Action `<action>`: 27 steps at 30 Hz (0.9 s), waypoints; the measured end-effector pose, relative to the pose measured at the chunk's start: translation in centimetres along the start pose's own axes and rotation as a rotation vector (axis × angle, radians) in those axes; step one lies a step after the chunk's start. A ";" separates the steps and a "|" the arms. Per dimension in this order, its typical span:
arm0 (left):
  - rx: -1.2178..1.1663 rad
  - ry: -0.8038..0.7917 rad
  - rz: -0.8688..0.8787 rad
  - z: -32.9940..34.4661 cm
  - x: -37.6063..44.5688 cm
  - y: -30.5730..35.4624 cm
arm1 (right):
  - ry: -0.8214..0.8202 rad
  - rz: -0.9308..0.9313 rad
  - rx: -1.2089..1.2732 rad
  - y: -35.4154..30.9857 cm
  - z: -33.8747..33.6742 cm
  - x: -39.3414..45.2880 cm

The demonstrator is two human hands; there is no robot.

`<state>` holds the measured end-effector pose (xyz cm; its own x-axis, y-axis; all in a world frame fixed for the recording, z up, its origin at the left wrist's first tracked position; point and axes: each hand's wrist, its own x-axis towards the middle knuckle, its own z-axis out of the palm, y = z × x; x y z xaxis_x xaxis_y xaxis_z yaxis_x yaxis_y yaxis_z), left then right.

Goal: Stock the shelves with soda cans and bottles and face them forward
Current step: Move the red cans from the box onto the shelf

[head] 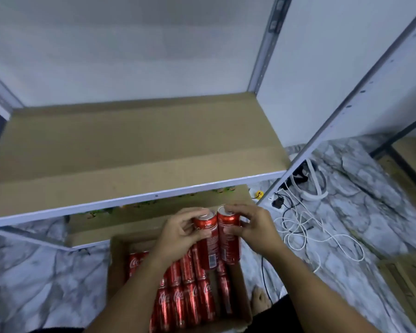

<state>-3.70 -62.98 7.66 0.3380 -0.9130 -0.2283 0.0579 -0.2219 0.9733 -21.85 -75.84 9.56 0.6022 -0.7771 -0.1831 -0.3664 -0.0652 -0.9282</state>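
Two slim red metal cans stood upright, side by side and touching, raised above the open cardboard box [117, 267]. The left hand [178, 233] curled its fingers round the left can [207, 239]; the right hand [255, 227] gripped the right can [228, 236] the same way. Below them, more cans [190, 301] lay packed in rows on their sides in the box; their exact number could not be told. Past the box's far edge, the brown cardboard-lined shelf [130, 145] with its white front edge lay bare and wide. White cables [305, 227] tangled on the marble-patterned floor [34, 272] off the shelf's right corner.
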 end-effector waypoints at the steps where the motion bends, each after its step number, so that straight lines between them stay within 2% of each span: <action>1: 0.009 0.006 0.041 -0.2 -0.3 3.3 | 0.017 -0.022 0.022 -3.1 -1.3 -0.4; 9: 0.047 -0.069 0.245 -0.3 -3.1 29.1 | 0.100 -0.237 0.134 -26.2 -11.6 -4.0; 14: 0.056 -0.104 0.406 0.2 -4.1 41.7 | 0.143 -0.380 0.170 -37.4 -17.0 -5.8; 21: 0.096 -0.137 0.633 -1.0 -3.6 53.1 | 0.166 -0.604 0.073 -48.3 -21.3 -5.0; 27: 0.151 -0.106 0.690 -3.1 -0.6 57.4 | 0.186 -0.697 0.044 -51.9 -22.0 -0.3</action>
<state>2.30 -74.12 63.78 0.1576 -0.8889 0.4301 -0.2696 0.3802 0.8847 -18.60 -86.03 64.87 0.5534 -0.6581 0.5105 0.0900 -0.5621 -0.8222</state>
